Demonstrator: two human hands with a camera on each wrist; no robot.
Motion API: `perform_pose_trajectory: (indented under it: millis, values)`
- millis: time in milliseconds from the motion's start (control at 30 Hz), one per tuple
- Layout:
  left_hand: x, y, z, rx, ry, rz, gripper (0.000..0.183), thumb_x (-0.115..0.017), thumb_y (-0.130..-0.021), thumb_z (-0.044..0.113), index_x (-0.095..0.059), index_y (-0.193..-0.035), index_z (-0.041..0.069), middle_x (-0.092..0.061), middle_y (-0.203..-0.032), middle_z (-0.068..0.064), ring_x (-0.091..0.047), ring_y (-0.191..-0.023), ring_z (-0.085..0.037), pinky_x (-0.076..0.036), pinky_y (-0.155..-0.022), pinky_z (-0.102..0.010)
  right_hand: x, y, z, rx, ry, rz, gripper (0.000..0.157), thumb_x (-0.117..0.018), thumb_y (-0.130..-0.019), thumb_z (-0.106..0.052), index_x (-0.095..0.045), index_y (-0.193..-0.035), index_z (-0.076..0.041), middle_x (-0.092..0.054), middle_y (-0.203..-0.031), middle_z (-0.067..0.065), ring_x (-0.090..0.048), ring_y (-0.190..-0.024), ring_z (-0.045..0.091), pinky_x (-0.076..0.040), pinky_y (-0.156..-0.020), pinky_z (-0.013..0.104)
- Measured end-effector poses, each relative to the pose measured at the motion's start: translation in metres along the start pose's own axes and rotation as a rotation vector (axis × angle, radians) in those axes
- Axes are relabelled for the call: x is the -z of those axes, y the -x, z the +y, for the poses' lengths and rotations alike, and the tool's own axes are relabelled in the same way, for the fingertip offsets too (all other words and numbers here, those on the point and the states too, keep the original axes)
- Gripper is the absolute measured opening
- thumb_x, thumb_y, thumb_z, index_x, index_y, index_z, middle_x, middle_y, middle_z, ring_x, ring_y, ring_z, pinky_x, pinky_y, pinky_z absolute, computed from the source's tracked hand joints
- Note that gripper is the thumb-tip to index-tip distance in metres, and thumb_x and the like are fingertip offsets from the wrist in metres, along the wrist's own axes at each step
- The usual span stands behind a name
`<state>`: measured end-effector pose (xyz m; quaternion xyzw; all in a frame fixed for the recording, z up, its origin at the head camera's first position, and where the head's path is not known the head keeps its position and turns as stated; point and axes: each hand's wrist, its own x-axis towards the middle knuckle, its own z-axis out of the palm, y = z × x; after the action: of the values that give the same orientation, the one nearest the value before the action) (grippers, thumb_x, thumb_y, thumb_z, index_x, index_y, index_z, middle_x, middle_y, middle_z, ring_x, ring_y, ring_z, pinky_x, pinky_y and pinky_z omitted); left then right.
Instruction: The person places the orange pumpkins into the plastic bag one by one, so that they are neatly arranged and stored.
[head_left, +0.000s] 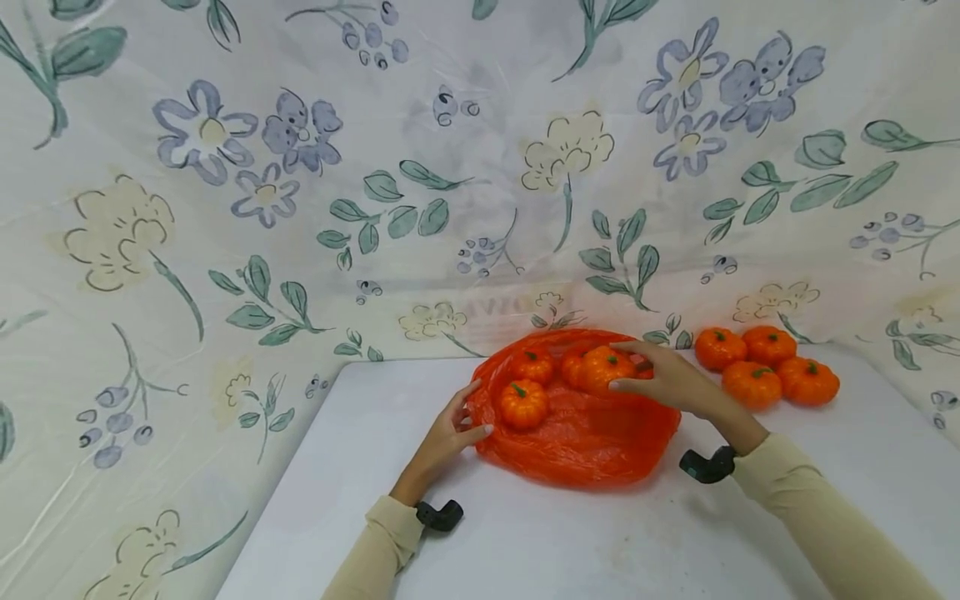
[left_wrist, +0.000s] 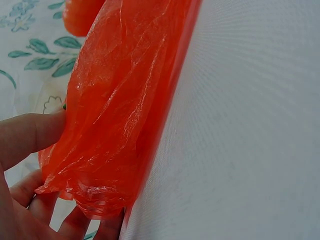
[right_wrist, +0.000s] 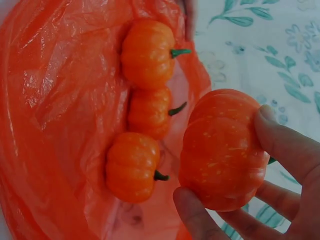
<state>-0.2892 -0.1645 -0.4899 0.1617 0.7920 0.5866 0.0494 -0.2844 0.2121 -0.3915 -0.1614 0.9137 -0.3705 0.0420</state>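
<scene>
A crinkled red plastic bag (head_left: 577, 442) lies spread on the white table, with three small orange pumpkins inside, one of them at the front left (head_left: 524, 405). My left hand (head_left: 448, 433) holds the bag's left edge, thumb on one side and fingers on the other. Over the bag's right part, my right hand (head_left: 671, 379) grips another orange pumpkin (right_wrist: 225, 150) between thumb and fingers. In the right wrist view, that held pumpkin is apart from the three in the bag, whose green stems show.
Several more orange pumpkins (head_left: 752, 385) sit grouped on the table (head_left: 360, 442) to the right of the bag. A flower-printed cloth (head_left: 480, 167) hangs behind the table and down its sides.
</scene>
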Motion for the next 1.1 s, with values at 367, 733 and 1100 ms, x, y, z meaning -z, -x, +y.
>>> perform_pose_trajectory:
  millis: [367, 733, 1100]
  values:
    - [-0.002, 0.001, -0.003, 0.017, 0.007, -0.001, 0.076, -0.069, -0.091, 0.019, -0.032, -0.156, 0.022, -0.046, -0.149, -0.012, -0.055, -0.114, -0.026, -0.05, -0.099, -0.039, -0.015, -0.012, 0.004, 0.01, -0.038, -0.024, 0.078, -0.073, -0.088, -0.045, -0.043, -0.151, -0.011, -0.042, -0.149, 0.023, -0.048, -0.128, 0.043, -0.054, -0.095, 0.052]
    - [-0.001, 0.001, 0.0, 0.01, 0.004, 0.0, 0.075, -0.068, -0.091, 0.017, -0.032, -0.156, 0.02, -0.048, -0.146, -0.013, -0.053, -0.113, -0.026, -0.048, -0.098, -0.036, -0.035, -0.026, 0.004, 0.069, 0.012, -0.013, 0.074, -0.076, -0.086, -0.042, -0.048, -0.144, -0.005, -0.05, -0.144, 0.021, -0.049, -0.129, 0.04, -0.049, -0.101, 0.055]
    - [0.001, 0.002, 0.003, 0.005, 0.004, -0.007, 0.076, -0.068, -0.091, 0.018, -0.03, -0.157, 0.017, -0.048, -0.145, -0.015, -0.053, -0.113, -0.025, -0.046, -0.097, -0.031, -0.059, -0.03, -0.001, 0.097, 0.044, -0.04, 0.074, -0.078, -0.084, -0.041, -0.05, -0.142, -0.005, -0.053, -0.144, 0.018, -0.051, -0.131, 0.038, -0.051, -0.1, 0.052]
